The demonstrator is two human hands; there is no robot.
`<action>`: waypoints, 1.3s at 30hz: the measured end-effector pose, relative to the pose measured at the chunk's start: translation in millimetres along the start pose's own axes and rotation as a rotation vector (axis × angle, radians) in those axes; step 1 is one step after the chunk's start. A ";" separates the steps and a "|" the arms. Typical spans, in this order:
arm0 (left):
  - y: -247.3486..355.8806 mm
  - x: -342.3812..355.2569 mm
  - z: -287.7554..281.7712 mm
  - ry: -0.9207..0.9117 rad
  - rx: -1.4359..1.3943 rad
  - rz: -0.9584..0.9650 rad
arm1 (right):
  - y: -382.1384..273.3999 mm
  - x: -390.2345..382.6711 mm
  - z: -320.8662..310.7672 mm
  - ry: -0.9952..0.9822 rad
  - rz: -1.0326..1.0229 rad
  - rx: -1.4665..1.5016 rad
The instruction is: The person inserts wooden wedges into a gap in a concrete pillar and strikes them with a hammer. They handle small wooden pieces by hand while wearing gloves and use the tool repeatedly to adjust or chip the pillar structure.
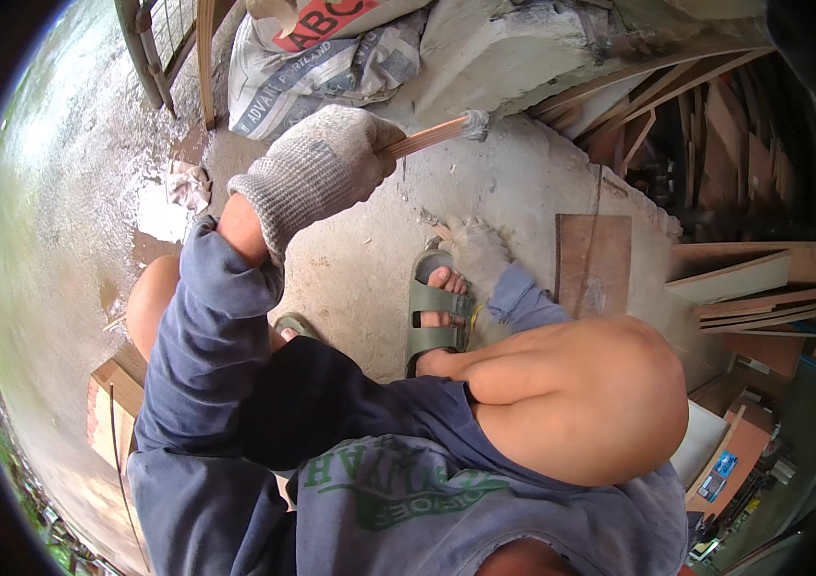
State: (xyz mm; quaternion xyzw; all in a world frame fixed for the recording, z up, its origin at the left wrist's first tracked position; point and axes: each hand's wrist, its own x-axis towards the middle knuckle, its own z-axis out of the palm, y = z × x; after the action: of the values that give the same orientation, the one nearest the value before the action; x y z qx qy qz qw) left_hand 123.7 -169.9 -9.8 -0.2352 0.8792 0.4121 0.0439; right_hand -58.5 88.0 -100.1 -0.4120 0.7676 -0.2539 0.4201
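Observation:
In a grey knit work glove, my left hand (pixel 326 163) is closed around a thin wooden stick (pixel 427 139). The stick points to the right, and its far end is coated in grey. My right hand (pixel 475 252), also gloved, is low by the floor beside my sandalled right foot (pixel 439 307). Its fingers blend into the grey floor, and a small tan bit shows at their tips, too unclear to name. My bent right knee hides part of that arm.
Printed sacks (pixel 331 72) lie at the far side against a rough concrete block (pixel 494 58). A brown board (pixel 592 264) rests on the concrete floor to the right, with stacked wood pieces (pixel 763 288) beyond. Crumpled paper (pixel 187 187) and wet ground are at left.

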 end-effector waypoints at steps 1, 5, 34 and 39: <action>-1.5 -0.4 0.4 -0.008 -0.015 -0.026 | 13.7 15.2 3.7 0.017 0.031 0.034; 3.1 3.9 -4.8 -0.041 -0.012 -0.093 | 68.5 47.2 8.3 0.114 0.149 0.193; -5.3 7.9 5.9 0.010 -0.315 -0.273 | -44.0 -30.7 -0.5 0.027 -0.091 0.071; -13.3 14.2 40.3 0.269 -0.558 -0.250 | -25.4 36.5 16.3 0.228 -0.004 0.391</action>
State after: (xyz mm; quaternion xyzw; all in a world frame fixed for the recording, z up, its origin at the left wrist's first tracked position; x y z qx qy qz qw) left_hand 112.4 -152.5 -49.4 -0.3962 0.6947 0.5938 -0.0884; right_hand -45.2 42.9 -105.7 -0.2931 0.7453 -0.4437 0.4021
